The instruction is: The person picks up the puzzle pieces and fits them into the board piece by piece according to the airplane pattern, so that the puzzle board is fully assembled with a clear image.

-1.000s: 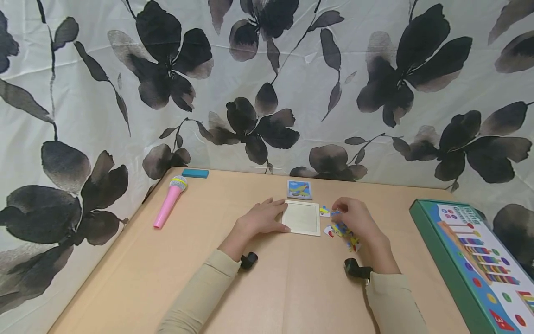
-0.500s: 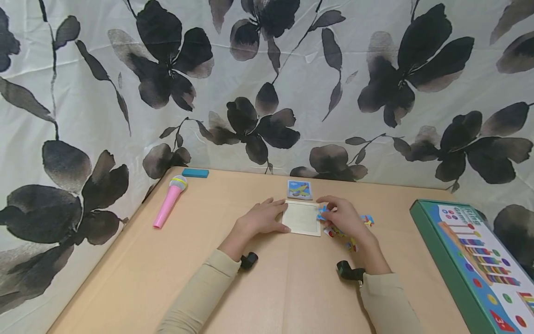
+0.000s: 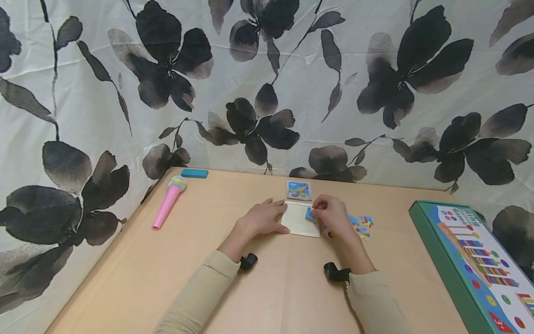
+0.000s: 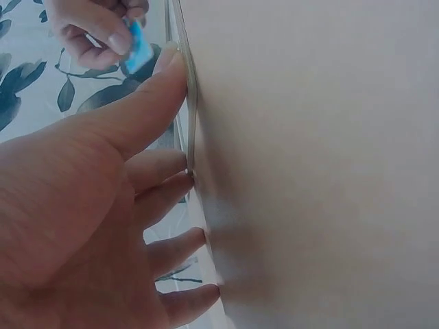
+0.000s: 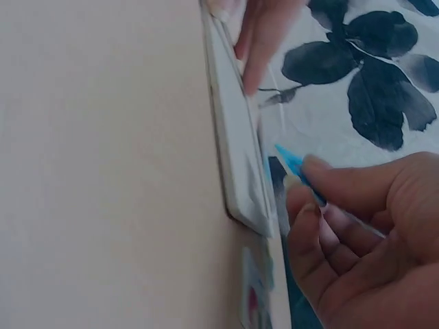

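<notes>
The bench extends beneath all the fingers, a green box standing well to their right. The left hand, fingers spread, and the right hand, fingers pinched, are at a shallow pale tray, the left fingers touching its left edge. A picture card lies just beyond the fingers, loose puzzle pieces just right of the right fingers, and a blue puzzle piece is pinched between the latter, over the tray.
</notes>
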{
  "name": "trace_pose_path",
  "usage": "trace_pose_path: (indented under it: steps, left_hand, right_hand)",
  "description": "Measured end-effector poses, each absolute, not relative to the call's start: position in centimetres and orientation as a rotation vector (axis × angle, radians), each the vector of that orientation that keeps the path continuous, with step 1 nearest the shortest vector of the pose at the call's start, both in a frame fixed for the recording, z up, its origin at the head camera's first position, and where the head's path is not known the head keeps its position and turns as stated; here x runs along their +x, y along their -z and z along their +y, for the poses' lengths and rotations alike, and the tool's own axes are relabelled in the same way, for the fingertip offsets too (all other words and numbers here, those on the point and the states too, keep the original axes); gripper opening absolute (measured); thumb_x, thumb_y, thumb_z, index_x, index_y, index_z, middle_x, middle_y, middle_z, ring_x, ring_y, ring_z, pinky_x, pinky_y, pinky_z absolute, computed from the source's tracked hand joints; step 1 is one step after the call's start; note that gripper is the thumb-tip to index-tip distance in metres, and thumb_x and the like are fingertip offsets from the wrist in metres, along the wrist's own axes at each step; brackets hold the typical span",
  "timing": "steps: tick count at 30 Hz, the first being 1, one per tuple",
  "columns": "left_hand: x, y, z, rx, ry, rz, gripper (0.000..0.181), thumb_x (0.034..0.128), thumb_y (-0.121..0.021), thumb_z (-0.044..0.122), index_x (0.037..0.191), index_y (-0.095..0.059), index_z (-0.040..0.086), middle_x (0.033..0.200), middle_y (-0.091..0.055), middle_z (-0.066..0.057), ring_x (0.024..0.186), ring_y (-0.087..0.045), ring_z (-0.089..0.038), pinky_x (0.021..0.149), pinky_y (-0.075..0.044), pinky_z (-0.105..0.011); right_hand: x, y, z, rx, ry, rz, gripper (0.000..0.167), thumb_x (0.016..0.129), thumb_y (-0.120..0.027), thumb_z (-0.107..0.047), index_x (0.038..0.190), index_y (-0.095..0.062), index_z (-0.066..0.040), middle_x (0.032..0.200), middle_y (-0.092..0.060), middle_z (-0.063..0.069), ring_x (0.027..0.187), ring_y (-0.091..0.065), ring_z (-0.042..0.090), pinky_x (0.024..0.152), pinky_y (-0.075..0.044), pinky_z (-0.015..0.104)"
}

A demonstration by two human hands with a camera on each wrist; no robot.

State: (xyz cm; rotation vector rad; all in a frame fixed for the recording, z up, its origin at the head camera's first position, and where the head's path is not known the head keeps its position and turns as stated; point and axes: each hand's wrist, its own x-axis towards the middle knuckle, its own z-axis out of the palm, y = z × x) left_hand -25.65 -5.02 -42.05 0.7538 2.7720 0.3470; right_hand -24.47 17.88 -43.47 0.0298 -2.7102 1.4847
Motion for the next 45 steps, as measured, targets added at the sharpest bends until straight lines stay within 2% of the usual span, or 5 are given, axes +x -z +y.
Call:
trace_pose_path:
  steps: [6,16,27,34,45]
  left_hand:
    - [-25.6,41.9,-5.0,0.757,-0.359,2.763,0.081,0.0858,-0.071,0.054,0.152,-0.042,0.016,0.162,-0.034,-0.002,0.152,-0.026,-0.037,0.118,-0.029,-0.057]
    - [-25.8,41.9,-5.0,0.780,-0.344,2.777,0.081,0.0848,-0.072,0.055,0.151,-0.044,0.016,0.161,-0.036,-0.001,0.150,-0.030,-0.037,0.118,-0.033,-0.054]
    - [-26.2,42.2,-5.7,0.833,-0.406,2.749,0.080,0.0853,-0.073,0.052,0.151,-0.044,0.015,0.160,-0.038,-0.002,0.150,-0.030,-0.038,0.119,-0.030,-0.054]
    - [-26.3,42.3,-5.9,0.818,-0.439,2.736,0.081,0.0846,-0.073,0.053,0.150,-0.045,0.015,0.160,-0.038,-0.002,0.151,-0.028,-0.037,0.120,-0.028,-0.055]
    - [-26.3,42.5,-5.8,0.812,-0.419,2.750,0.080,0.0849,-0.073,0.053,0.151,-0.044,0.018,0.161,-0.037,0.001,0.151,-0.028,-0.036,0.120,-0.028,-0.055]
  right_hand:
    - [-24.7,44.1,16.9,0.047,-1.536,-2.724,0.031,0.088,-0.065,0.003,0.119,-0.067,0.001,0.088,-0.055,0.013,0.056,-0.062,0.015,0.052,-0.051,0.021]
    - [-25.2,44.1,14.8,-0.044,-1.431,-2.686,0.015,0.083,-0.071,-0.002,0.098,-0.072,0.001,0.065,-0.063,0.010,0.052,-0.061,0.015,0.052,-0.047,0.023]
    - [-25.8,44.0,13.1,-0.089,-1.185,-2.818,0.014,0.080,-0.072,-0.002,0.094,-0.072,-0.004,0.084,-0.066,0.010,0.076,-0.056,0.021,0.059,-0.040,0.024]
    - [-25.8,43.6,13.3,0.001,-1.055,-2.925,0.029,0.076,-0.057,0.004,0.101,-0.070,-0.004,0.081,-0.060,0.009,0.076,-0.053,0.023,0.061,-0.037,0.028]
    - [-26.4,44.3,12.4,0.018,-1.110,-2.851,0.014,0.081,-0.062,0.002,0.088,-0.070,-0.005,0.081,-0.064,0.006,0.078,-0.056,0.021,0.067,-0.042,0.029]
